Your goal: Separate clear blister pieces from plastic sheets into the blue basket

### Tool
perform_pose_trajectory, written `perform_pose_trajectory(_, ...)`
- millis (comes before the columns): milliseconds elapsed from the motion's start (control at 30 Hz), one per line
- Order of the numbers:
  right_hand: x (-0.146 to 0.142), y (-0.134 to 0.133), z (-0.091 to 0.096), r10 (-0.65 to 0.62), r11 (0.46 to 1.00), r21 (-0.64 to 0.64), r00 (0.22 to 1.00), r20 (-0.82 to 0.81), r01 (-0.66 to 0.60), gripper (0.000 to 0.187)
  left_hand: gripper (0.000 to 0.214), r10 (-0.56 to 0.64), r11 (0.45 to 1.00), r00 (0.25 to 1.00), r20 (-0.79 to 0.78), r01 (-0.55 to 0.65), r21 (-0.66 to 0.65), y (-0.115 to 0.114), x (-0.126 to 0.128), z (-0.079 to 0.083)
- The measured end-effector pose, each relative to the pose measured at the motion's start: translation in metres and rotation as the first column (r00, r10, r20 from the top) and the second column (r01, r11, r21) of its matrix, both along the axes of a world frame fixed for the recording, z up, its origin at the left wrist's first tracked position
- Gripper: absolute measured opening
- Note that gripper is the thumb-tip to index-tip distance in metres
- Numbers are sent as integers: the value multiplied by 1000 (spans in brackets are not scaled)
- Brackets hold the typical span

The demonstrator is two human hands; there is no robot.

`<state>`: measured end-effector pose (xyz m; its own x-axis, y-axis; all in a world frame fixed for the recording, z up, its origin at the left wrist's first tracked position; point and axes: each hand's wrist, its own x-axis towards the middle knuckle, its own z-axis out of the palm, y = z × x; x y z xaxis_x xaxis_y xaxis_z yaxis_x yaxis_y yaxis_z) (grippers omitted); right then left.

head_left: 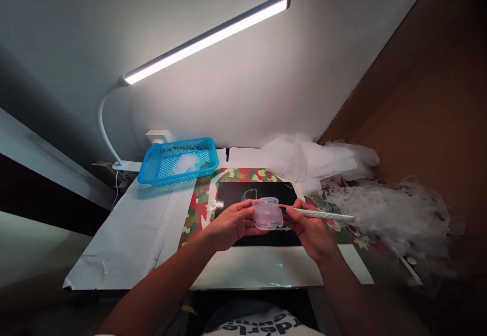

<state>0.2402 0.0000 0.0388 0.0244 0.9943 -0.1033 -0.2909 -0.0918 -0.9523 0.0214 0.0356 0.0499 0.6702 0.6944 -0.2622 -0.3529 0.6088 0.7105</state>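
Edgework seems underway: left hand (235, 220) pinches translucent piece (268, 214), right hand (311, 228) grips white-handled tool (325, 215), next move needing steadiness.

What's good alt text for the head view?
A person's left hand holds a translucent rounded-square piece over a black rectangular mat; the right hand holds a slim white-handled tool, its tip at the piece's edge. A blue perforated plastic basket sits back left and tangled translucent white scraps lie right, below a lit bar-shaped lamp.

Head-height view, forward and down
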Motion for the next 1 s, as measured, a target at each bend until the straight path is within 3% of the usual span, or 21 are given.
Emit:
perform_pose_trajectory(67,-5,-8,0,-151,982,146,967,203,123,26,32,4,1000,1000,4,-4,10,0,1,-2)
perform_pose_trajectory(133,-14,-18,-1,-351,908,376,827,440,186,18,34,11,1000,1000,15,-12,27,0,3,-4)
perform_pose_trajectory(233,-31,-33,-8,-482,807,589,611,628,32,7,36,17,999,1000,26,-19,46,0,6,-7)
perform_pose_trajectory(367,-45,-40,-17,-526,745,655,491,694,-128,10,38,18,999,1000,-6,-18,43,-1,8,-4)
perform_pose_trajectory(500,-42,-31,-16,-538,727,664,457,709,-173,8,38,4,999,1000,-20,-3,39,-3,8,-2)
perform_pose_trajectory(633,-37,-16,-6,-586,722,688,464,664,-74,7,36,-8,999,1000,0,8,33,-6,7,-2)
perform_pose_trajectory(733,-34,-9,-2,-586,731,679,448,675,-68,9,36,-19,999,1000,1,19,38,-7,7,-2)
perform_pose_trajectory(933,-21,-12,-7,-682,674,738,415,602,36,8,36,-18,1000,1000,2,18,17,-6,3,-5)
perform_pose_trajectory(1000,-16,-16,-8,-674,683,730,407,617,25,10,36,-12,1000,1000,13,12,6,-5,1,-6)
